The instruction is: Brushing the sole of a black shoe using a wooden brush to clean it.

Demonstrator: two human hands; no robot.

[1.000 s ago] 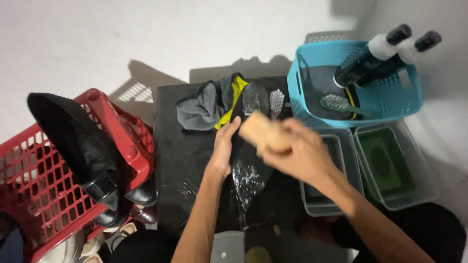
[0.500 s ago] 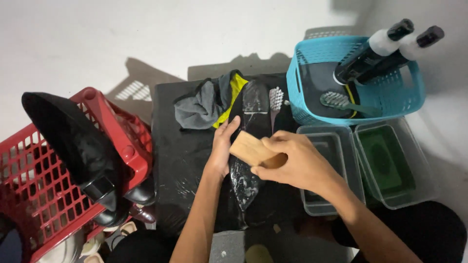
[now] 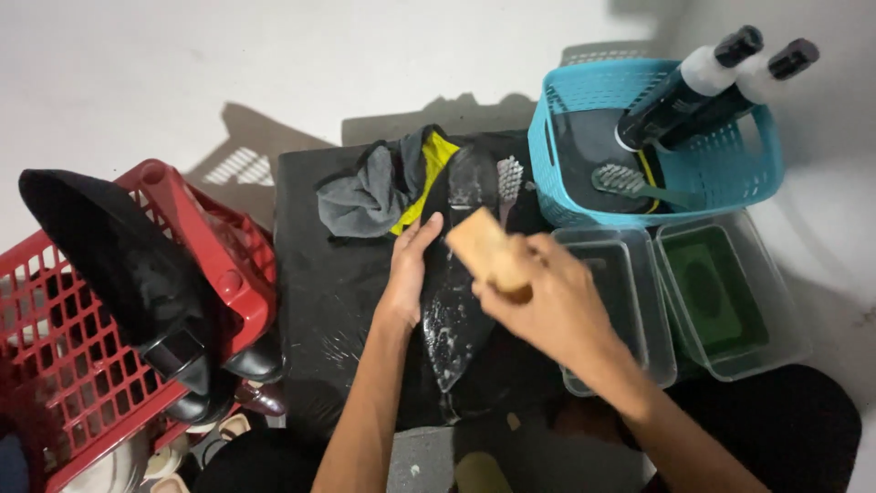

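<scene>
**Two hands on a wet, soapy shoe — slips are the worry**

From my remote seat I see the left hand (image 3: 408, 274) pressed flat, fingers together, against the side of a black shoe (image 3: 456, 301) that lies sole-up on the dark table (image 3: 319, 301). The right hand (image 3: 547, 306) is wrapped around a tan wooden brush block (image 3: 485, 248), fingers curled over it, holding it just above the shoe's sole near its upper end.

My judgement on risk: the sole glistens with foam and water, so the shoe could skid out from under the flat left palm if the brush pushes hard along it. The left fingertips sit right beside the brush block — a sideways slip could catch them. Two clear tubs (image 3: 630, 310) stand just beside the right forearm; one holds dark liquid, the other (image 3: 721, 297) green, and a wide elbow swing could tip or splash either. A small white-bristled brush (image 3: 508, 178) lies at the table's far edge, touching the shoe's tip, and might get knocked off.

Packages: two bottles (image 3: 693, 87) lean in the blue basket (image 3: 730, 173) at upper right, dark bodies with pale necks and black caps; I cannot make out labels. A green-handled brush (image 3: 630, 183) lies in that basket. A grey and yellow cloth (image 3: 383, 192) is bunched at the table's far side. At left, a red crate (image 3: 210, 265) carries a tall black boot (image 3: 119, 265).
</scene>
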